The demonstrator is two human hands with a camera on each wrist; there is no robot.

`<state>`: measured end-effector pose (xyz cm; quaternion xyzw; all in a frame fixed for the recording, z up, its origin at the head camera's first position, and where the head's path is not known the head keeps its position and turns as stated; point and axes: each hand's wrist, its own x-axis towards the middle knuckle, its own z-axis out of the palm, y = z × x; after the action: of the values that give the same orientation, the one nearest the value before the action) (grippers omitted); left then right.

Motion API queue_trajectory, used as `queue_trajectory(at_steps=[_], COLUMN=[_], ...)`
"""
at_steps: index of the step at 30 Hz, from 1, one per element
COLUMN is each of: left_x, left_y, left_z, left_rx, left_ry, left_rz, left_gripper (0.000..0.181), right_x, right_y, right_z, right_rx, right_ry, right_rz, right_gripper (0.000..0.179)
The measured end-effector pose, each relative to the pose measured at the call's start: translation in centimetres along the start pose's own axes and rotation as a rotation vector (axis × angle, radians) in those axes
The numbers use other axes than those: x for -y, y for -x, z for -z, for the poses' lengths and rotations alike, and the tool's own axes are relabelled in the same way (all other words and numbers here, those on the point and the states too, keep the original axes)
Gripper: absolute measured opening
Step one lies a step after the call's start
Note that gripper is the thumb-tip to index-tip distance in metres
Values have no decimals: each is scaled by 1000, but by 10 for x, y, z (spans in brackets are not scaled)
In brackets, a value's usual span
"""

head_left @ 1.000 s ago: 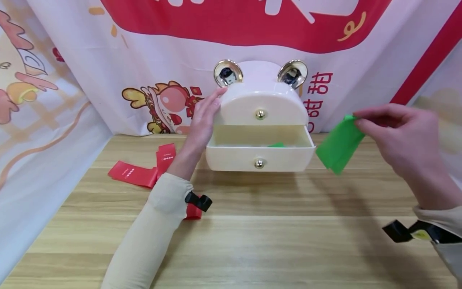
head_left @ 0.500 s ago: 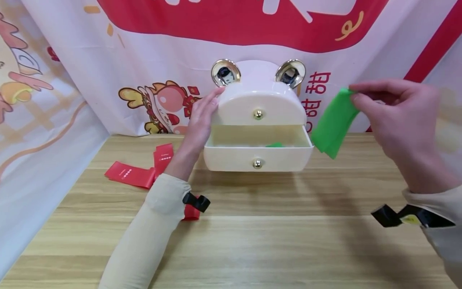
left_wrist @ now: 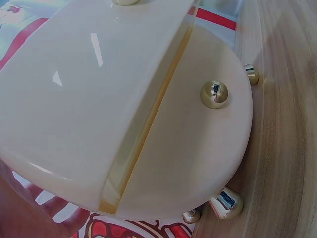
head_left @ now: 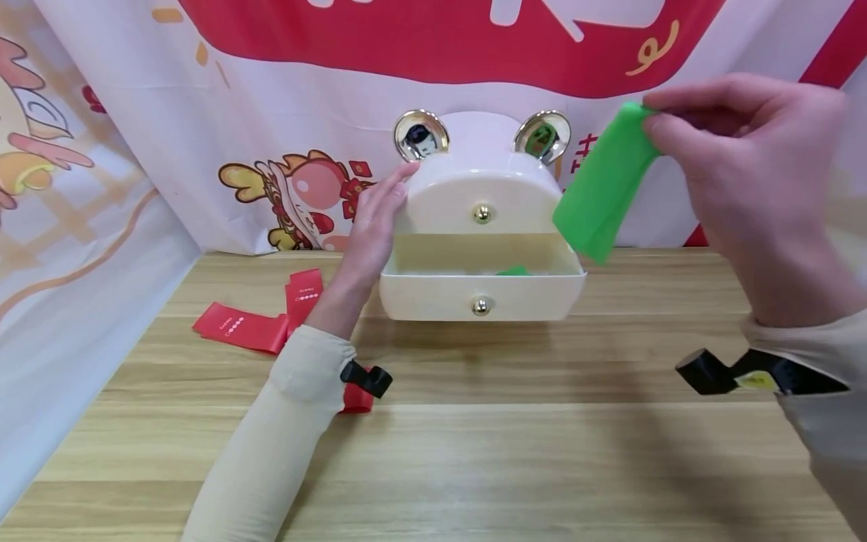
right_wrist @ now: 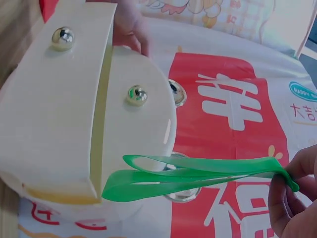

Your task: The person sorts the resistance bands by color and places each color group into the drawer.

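In the head view a white frog-shaped drawer box stands at the table's back, its lower drawer pulled out. Part of a green piece shows inside that drawer. My left hand rests against the box's left side, fingers fairly straight. To the right and above the drawer, my right hand pinches a green resistance band between thumb and fingers at its top end. The band hangs down tilted, and the right wrist view shows it as a loop in front of the box.
Several red bands lie left of the box, one flat red band and another red band partly under my left wrist. Gold-rimmed round eyes top the box. A printed cloth hangs close behind it.
My right hand has risen and moved slightly left with the green band, from beside the drawer to above its right edge. The left hand stays on the box.
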<state>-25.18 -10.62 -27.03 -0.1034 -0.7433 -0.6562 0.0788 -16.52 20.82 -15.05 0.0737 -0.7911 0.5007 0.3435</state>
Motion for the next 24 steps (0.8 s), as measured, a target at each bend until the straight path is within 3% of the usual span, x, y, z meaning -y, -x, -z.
queue_trajectory(at_steps=[10,24], left_x=[0,0], left_y=[0,2], left_z=[1,0], left_rx=[-8,1], left_ry=[-12,-5], left_rz=[-9,-5], left_gripper=[43,43], right_x=[7,-26], right_y=[7,20], right_z=[-23,-32], right_rx=[78,72], right_ry=[-95,21], right_rz=[-7,-30], right_gripper=[26,26])
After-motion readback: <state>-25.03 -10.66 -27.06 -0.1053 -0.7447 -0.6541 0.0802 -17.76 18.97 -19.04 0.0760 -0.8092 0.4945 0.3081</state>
